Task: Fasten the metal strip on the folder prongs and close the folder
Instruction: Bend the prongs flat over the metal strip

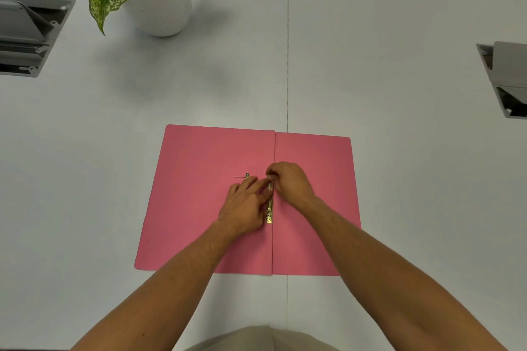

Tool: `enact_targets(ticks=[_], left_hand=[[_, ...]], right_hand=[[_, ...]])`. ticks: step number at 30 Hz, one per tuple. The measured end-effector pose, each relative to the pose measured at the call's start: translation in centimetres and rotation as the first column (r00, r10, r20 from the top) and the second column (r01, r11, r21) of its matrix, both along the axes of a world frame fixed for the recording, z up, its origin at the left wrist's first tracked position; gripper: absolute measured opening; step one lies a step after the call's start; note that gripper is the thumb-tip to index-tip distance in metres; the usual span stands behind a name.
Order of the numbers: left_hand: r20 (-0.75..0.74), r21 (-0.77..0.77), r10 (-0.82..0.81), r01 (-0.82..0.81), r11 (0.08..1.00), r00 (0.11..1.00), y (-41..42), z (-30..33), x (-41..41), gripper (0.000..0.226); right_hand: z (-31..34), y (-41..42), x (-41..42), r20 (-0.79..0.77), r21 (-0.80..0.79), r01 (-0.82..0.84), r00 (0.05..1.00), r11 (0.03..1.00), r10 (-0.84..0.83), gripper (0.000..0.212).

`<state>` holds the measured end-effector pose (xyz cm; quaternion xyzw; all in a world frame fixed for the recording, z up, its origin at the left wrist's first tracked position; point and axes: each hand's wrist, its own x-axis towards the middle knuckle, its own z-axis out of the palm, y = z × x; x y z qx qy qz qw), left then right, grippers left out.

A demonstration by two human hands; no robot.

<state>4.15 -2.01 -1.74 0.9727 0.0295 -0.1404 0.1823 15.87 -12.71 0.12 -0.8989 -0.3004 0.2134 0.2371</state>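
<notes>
A pink folder (199, 208) lies open and flat on the white table. Along its centre fold runs a brass-coloured metal strip (269, 209), lengthwise, with its near end showing a prong hole. My right hand (288, 179) pinches the far end of the strip with curled fingers. My left hand (245, 202) rests on the left flap, its fingertips pressing against the strip's upper part. A small metal piece with a thin pin (245, 176) lies on the left flap just beyond my left fingers. The prongs themselves are hidden under my fingers.
A white pot with a green-and-white leafy plant (159, 0) stands at the back left. Grey cable hatches are sunk into the table at the far left (28, 37) and far right (507, 82). A seam (287, 65) runs down the table's middle.
</notes>
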Motion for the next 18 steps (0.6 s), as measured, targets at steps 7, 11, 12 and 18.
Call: enact_targets(ticks=[7,11,12,18], left_hand=[[-0.015,0.019,-0.007,0.007,1.0,1.0,-0.1,0.0,0.0,0.056],[-0.039,0.034,-0.02,0.021,0.999,0.999,-0.1,0.0,0.2,0.054],[-0.043,0.035,-0.022,0.023,0.999,0.999,0.0,0.0,0.3,0.053],[-0.058,0.048,-0.028,0.031,0.998,0.998,-0.1,0.3,0.5,0.05]], right_hand=[[1.1,1.6,2.0,0.187,-0.259,-0.267,0.929,0.928,0.32,0.008],[1.4,2.8,2.7,0.147,-0.304,-0.325,0.913,0.896,0.381,0.006],[1.3,3.0,2.8,0.142,-0.307,-0.338,0.908,0.89,0.394,0.005],[0.4,2.4,2.8,0.105,-0.206,-0.192,0.971,0.96,0.216,0.008]])
